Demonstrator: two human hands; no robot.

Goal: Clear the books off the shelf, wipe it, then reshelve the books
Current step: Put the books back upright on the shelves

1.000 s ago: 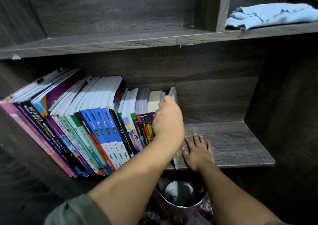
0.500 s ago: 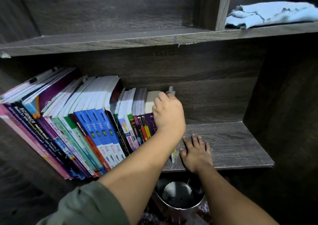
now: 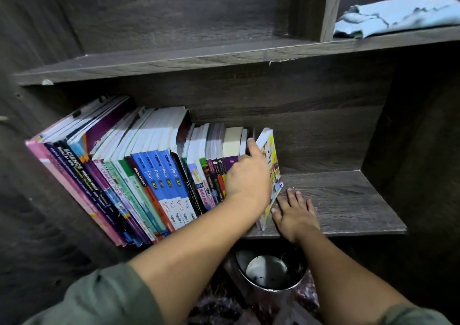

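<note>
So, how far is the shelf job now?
Done: hard to tell; the books stand on the shelf and the blue cloth lies on the upper board. In hand: the left hand is on the rightmost yellow book; the right hand lies flat beside it. Left: clearing or nothing, unclear.

Head view, single: your camera sits above and in front of the shelf [image 3: 343, 200], facing forward and down, near. Coverage: books [image 3: 149, 175] left of centre, cloth [image 3: 398, 16] top right, pot [image 3: 271, 275] at bottom edge.
</note>
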